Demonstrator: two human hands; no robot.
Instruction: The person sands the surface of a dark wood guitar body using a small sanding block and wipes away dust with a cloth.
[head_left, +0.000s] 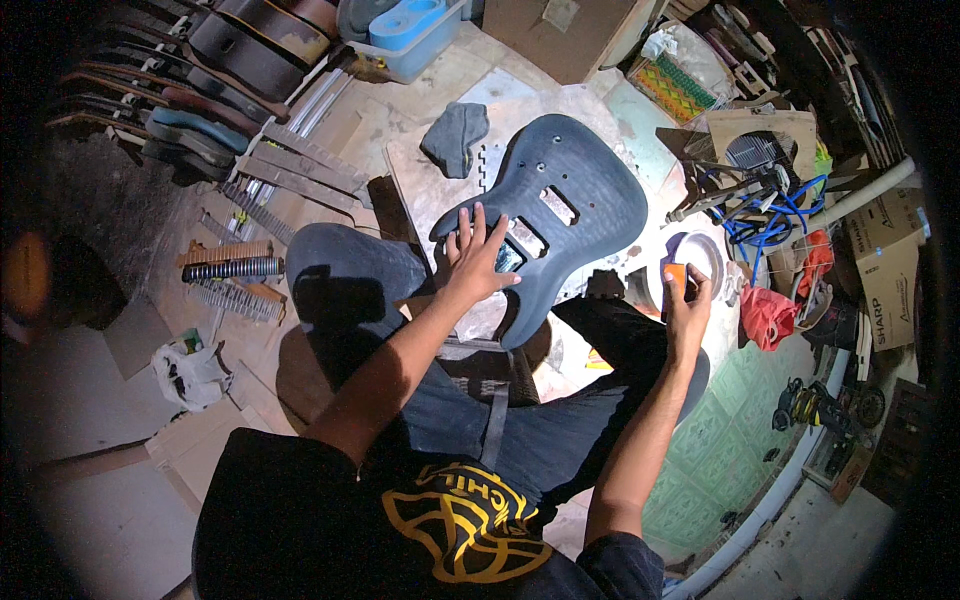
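A dark grey electric guitar body [605, 205] with several cut-outs lies in front of me on a pale board [407, 165], its horns toward me. My left hand [476, 258] rests on its near left part, fingers spread and holding nothing. Off to the right, my right hand [688, 312] pinches a small orange block [677, 277], whose exact kind I cannot make out. That hand is at the near side of a round white tub [717, 262]; whether the block touches the tub is unclear. Beyond the guitar body's left side lies a crumpled grey cloth [455, 138].
Several guitar bodies [205, 130] stand in a row at the far left. A clear plastic bin [405, 62] with blue items sits at the back. Blue cable [765, 235], a red cloth [768, 318] and cardboard boxes [890, 270] crowd the right. A white plastic bag [190, 375] lies left.
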